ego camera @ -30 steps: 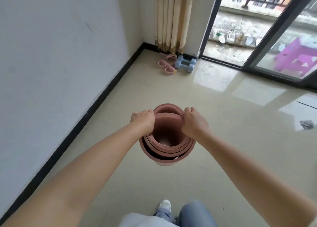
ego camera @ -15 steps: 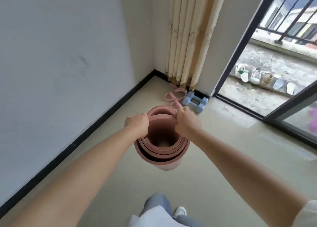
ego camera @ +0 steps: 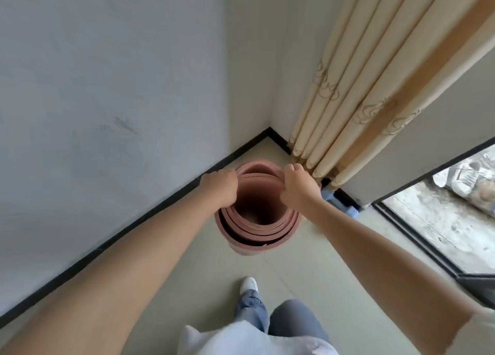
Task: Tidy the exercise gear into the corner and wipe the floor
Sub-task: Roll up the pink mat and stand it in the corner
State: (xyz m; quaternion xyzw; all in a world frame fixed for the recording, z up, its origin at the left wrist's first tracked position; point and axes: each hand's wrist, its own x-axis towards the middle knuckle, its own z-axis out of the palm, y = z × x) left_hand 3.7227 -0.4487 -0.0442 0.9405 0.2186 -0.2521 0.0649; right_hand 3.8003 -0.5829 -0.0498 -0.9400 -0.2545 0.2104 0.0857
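Note:
A rolled-up pink exercise mat [ego camera: 257, 234] stands on end in front of me, seen from above as a spiral of layers. My left hand [ego camera: 221, 187] grips its upper rim on the left. My right hand [ego camera: 298, 186] grips the rim on the right. The mat is close to the room's corner, near the black skirting. A light blue dumbbell [ego camera: 338, 200] lies on the floor just right of the mat, partly hidden behind my right forearm. Whether the mat's bottom touches the floor is hidden.
A grey wall [ego camera: 107, 100] with black skirting [ego camera: 150, 215] runs along the left. A beige curtain [ego camera: 375, 86] hangs behind the corner. A black-framed glass door [ego camera: 417, 228] opens to a balcony on the right. My shoe [ego camera: 249, 285] and legs are below.
I have walked toward the corner carrying the mat. The corner and curtain are now much nearer, and the pink bands on the floor are hidden behind the mat and my hands.

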